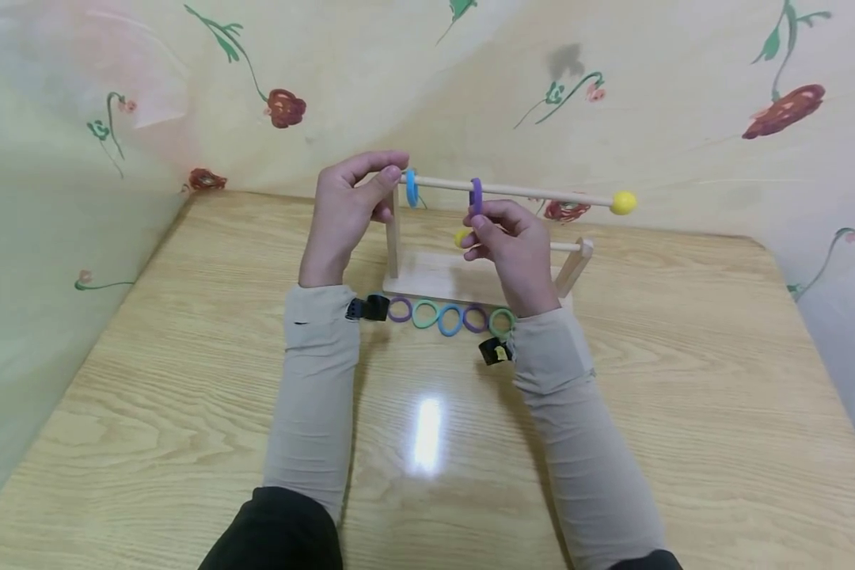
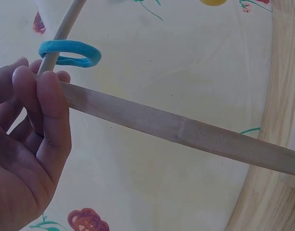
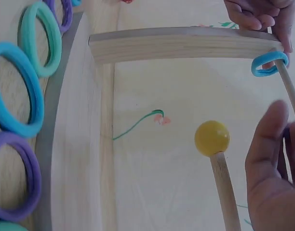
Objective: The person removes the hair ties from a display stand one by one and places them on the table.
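A wooden stand point(image 1: 435, 271) has a tall upright point(image 2: 181, 127) with a long rod point(image 1: 534, 191) at its top, ending in a yellow ball point(image 1: 623, 203). My left hand point(image 1: 352, 210) pinches the upright's top, where the rod joins it. Just beside those fingers a blue hair tie point(image 1: 412, 188) hangs round the rod. Further along, a purple hair tie point(image 1: 476, 195) encircles the rod, and my right hand point(image 1: 514, 252) pinches its lower edge between thumb and fingers. In the right wrist view, the right hand point(image 3: 273, 168) mostly hides that purple tie.
In front of the stand, several purple, green and blue hair ties point(image 1: 450, 320) lie in a row on the wooden table point(image 1: 185, 380). A lower rod with a yellow ball point(image 3: 212, 138) extends from a shorter post point(image 1: 574, 265) at right. A flowered wall covering point(image 1: 399, 79) stands behind.
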`<act>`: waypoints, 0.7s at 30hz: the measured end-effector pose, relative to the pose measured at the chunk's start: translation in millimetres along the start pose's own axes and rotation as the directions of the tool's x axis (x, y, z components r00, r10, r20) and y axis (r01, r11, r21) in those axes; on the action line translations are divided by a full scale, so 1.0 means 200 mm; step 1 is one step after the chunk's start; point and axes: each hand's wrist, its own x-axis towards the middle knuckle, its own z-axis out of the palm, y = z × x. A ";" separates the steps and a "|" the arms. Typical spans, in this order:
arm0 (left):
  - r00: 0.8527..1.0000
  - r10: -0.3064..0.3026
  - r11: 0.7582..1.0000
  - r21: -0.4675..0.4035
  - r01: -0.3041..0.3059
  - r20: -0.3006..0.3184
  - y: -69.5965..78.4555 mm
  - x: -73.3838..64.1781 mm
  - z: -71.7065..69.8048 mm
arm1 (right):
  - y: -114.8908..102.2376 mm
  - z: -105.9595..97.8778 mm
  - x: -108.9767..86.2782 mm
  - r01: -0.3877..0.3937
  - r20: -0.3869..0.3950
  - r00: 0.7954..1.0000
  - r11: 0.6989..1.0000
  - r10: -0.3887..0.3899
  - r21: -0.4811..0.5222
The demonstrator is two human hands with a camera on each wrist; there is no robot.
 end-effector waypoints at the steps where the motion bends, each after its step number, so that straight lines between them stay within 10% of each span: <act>1: 1.000 -0.007 1.000 -0.008 0.007 -0.002 0.00 0.00 0.00 | 0.00 0.00 0.00 0.000 -0.018 1.000 0.999 0.001 0.033; 21: 1.000 -0.019 1.000 -0.016 0.019 -0.012 0.00 0.00 0.00 | -0.05 -0.06 -0.01 -0.073 -0.002 0.997 0.957 0.077 0.279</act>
